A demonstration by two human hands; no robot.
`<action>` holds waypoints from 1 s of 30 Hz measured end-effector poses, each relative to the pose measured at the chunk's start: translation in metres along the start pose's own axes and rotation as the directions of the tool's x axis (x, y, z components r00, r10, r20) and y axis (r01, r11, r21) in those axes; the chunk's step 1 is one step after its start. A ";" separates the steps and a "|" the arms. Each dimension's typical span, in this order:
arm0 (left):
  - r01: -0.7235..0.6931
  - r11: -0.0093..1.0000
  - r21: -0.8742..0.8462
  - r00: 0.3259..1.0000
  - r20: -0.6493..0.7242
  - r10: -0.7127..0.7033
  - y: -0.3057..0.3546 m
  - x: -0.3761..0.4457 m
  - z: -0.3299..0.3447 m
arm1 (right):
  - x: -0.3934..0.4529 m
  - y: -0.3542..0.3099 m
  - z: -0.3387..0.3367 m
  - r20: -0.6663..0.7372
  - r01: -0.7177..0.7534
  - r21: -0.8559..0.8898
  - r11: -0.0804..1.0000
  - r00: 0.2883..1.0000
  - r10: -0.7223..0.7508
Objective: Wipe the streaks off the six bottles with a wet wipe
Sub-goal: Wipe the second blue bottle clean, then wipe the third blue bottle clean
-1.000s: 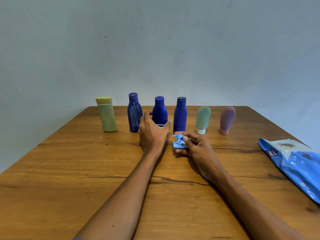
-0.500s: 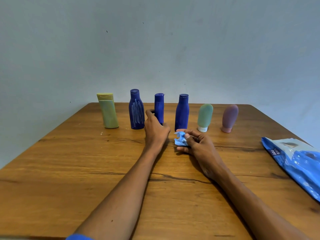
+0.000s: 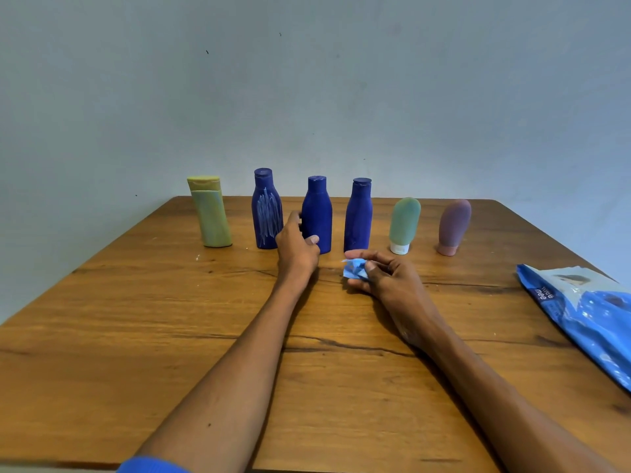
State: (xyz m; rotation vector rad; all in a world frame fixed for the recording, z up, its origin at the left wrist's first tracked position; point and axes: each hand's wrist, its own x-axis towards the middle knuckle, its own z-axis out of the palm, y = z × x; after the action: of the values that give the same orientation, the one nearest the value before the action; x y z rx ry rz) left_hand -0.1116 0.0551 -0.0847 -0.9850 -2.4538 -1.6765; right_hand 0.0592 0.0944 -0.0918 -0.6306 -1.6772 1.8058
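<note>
Your left hand (image 3: 296, 245) is curling round the middle blue bottle (image 3: 317, 216), standing mid-row on the table (image 3: 136, 319). Your right hand (image 3: 382, 276) is pinching the crumpled wet wipe (image 3: 353, 268). Bottle's probably light, smooth, tippy; grip the waist.

Six bottles stand in a row across the far table (image 3: 136, 336), narrow gaps between them. The wipes pack (image 3: 587, 312) blocks the right edge; the near tabletop lies open.
</note>
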 end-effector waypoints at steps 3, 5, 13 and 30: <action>0.003 1.000 0.004 1.000 0.001 -0.003 0.001 0.001 -0.001 | -0.001 0.003 0.001 -0.031 0.072 -0.127 0.989 0.997 -0.076; 0.012 1.000 -0.009 1.000 -0.001 -0.012 0.001 0.001 -0.001 | -0.003 0.001 0.002 -0.036 0.085 -0.225 0.971 0.995 -0.095; 0.039 0.998 -0.048 0.999 -0.002 -0.040 0.000 0.002 0.000 | -0.004 0.002 0.003 -0.014 0.101 -0.291 0.951 0.994 -0.110; 0.048 0.998 0.030 0.990 -0.133 -0.043 -0.006 -0.013 -0.009 | -0.001 0.003 -0.001 -0.007 0.080 -0.103 0.992 0.997 -0.081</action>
State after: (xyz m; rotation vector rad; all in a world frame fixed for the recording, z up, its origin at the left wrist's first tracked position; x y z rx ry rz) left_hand -0.1070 0.0393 -0.0905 -0.7923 -2.4275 -1.6508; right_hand 0.0600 0.0940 -0.0944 -0.6071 -1.7712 1.6657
